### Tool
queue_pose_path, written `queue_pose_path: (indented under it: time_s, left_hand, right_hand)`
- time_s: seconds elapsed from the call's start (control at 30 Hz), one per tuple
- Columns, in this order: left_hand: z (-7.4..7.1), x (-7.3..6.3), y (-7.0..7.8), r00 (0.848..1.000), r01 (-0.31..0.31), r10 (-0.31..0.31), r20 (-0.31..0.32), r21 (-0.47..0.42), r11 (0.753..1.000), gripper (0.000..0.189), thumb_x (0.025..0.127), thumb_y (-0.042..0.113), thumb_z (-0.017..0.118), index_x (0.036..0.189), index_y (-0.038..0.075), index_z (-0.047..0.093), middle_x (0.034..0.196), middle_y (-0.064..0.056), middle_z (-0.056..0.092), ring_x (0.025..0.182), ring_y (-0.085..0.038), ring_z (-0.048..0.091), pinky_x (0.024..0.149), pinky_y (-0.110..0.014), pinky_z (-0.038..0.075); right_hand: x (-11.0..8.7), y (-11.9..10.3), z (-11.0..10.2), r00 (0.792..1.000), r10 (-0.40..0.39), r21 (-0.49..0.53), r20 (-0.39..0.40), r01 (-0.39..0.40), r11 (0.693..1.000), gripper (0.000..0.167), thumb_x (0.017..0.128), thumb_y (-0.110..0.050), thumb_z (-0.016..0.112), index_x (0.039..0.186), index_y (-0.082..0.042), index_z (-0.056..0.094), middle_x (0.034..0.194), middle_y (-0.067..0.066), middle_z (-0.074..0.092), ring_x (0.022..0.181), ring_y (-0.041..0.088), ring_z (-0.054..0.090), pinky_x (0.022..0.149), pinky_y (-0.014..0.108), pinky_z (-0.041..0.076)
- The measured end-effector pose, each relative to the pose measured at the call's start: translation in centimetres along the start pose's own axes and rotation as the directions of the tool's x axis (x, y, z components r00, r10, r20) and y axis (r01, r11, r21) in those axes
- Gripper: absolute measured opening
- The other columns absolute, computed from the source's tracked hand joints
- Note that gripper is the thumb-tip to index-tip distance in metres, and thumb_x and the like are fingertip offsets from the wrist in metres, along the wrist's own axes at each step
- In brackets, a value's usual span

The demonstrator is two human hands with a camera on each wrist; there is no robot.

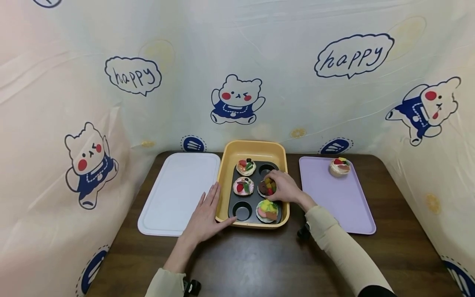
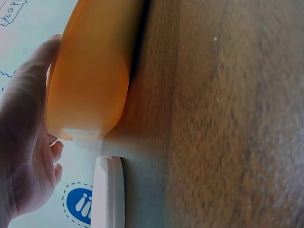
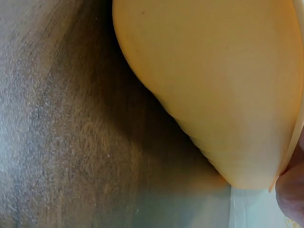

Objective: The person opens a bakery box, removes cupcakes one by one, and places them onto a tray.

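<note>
A dark muffin tin [image 1: 254,198] sits inside a yellow tub [image 1: 254,149] in the middle of the table. My right hand [image 1: 285,187] pinches a brown-topped cupcake [image 1: 264,188] between thumb and fingers, at the tin's right middle cup. Three more fruit-topped cupcakes stand in the tin: one with strawberry [image 1: 245,167], a pink one [image 1: 243,186] and a yellow-and-green one [image 1: 266,211]. With fingers extended, my left hand [image 1: 208,216] rests at the tub's left rim, thumb along the near corner. In the left wrist view it touches the orange-looking tub wall [image 2: 90,80].
Left of the tub lies a white tray [image 1: 178,189]. On the right, a lilac tray [image 1: 334,202] bears one fruit-topped cupcake [image 1: 339,168] near its far corner. A printed cloth [image 1: 289,103] hangs behind and beside the brown wooden table [image 1: 259,260].
</note>
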State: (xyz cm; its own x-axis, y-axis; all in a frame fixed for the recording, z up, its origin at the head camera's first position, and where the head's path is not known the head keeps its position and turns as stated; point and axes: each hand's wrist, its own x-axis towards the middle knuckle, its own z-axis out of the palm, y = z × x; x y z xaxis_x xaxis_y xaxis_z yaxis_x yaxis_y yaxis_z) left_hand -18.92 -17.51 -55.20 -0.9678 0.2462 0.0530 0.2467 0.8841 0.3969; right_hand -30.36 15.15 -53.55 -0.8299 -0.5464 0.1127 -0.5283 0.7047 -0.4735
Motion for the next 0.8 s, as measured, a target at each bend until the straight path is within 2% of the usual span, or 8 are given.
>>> queue_pose_path:
  time_s: [0.17,0.2,0.4,0.43,0.57,0.7,0.8]
  left_hand:
    - [0.1,0.0,0.0,1.000,0.012,-0.012,0.004,-0.006,1.000,0.126,0.088,0.085,0.065,0.178,0.013,0.013,0.188,-0.005,0.009,0.175,-0.028,0.014,0.142,-0.058,0.016]
    - [0.1,0.0,0.0,1.000,0.011,-0.011,0.003,-0.008,1.000,0.126,0.089,0.084,0.066,0.178,0.013,0.012,0.188,-0.005,0.009,0.175,-0.028,0.014,0.142,-0.058,0.016]
    - [0.2,-0.2,0.0,1.000,0.001,-0.001,-0.012,-0.015,1.000,0.124,0.088,0.079,0.071,0.177,0.012,0.016,0.188,-0.008,0.013,0.174,-0.031,0.019,0.141,-0.060,0.020]
    - [0.2,-0.2,0.0,1.000,0.004,-0.004,-0.012,-0.016,1.000,0.124,0.088,0.079,0.071,0.178,0.012,0.016,0.188,-0.007,0.012,0.174,-0.031,0.019,0.141,-0.060,0.020]
    - [0.2,-0.3,0.0,1.000,0.006,-0.006,-0.007,-0.014,1.000,0.126,0.088,0.083,0.068,0.178,0.012,0.015,0.188,-0.007,0.012,0.174,-0.030,0.019,0.141,-0.060,0.020]
    - [0.1,-0.1,-0.1,1.000,0.003,-0.003,-0.008,-0.005,1.000,0.127,0.088,0.086,0.064,0.178,0.012,0.014,0.188,-0.007,0.011,0.174,-0.029,0.018,0.141,-0.059,0.020]
    - [0.1,0.0,-0.1,1.000,0.002,-0.002,-0.009,-0.006,1.000,0.127,0.088,0.086,0.065,0.178,0.012,0.014,0.188,-0.006,0.011,0.174,-0.029,0.018,0.141,-0.058,0.020]
  right_hand:
    - [-0.1,0.0,0.0,1.000,-0.020,0.030,-0.022,0.021,0.999,0.066,0.076,-0.034,0.096,0.129,-0.003,0.073,0.129,0.015,0.072,0.123,0.036,0.065,0.107,0.064,0.050]
    - [-0.1,0.8,0.4,0.999,-0.047,0.043,-0.026,0.048,0.998,0.068,0.078,-0.038,0.095,0.132,-0.004,0.073,0.131,0.014,0.071,0.125,0.033,0.065,0.111,0.057,0.051]
    - [-0.2,0.8,0.8,0.999,-0.042,0.054,-0.011,0.042,0.998,0.067,0.079,-0.037,0.096,0.134,-0.005,0.073,0.132,0.012,0.072,0.120,0.028,0.066,0.103,0.050,0.050]
    - [-0.3,0.0,0.4,1.000,-0.016,0.043,-0.001,0.016,0.999,0.066,0.078,-0.032,0.096,0.133,-0.003,0.073,0.131,0.014,0.072,0.118,0.031,0.066,0.101,0.053,0.050]
    - [-0.2,0.0,0.3,1.000,-0.007,0.047,0.028,0.006,0.999,0.068,0.080,-0.029,0.097,0.137,-0.005,0.071,0.137,0.014,0.070,0.120,0.029,0.066,0.105,0.052,0.048]
    - [-0.2,-0.2,-0.2,0.999,-0.014,0.115,0.043,0.009,0.993,0.069,0.081,-0.022,0.095,0.143,-0.005,0.067,0.143,0.015,0.066,0.121,0.031,0.064,0.110,0.056,0.045]
    - [-0.2,-0.2,-0.7,0.999,-0.009,0.189,0.043,0.001,0.982,0.071,0.083,-0.018,0.093,0.146,-0.005,0.064,0.145,0.016,0.063,0.123,0.034,0.062,0.112,0.059,0.048]
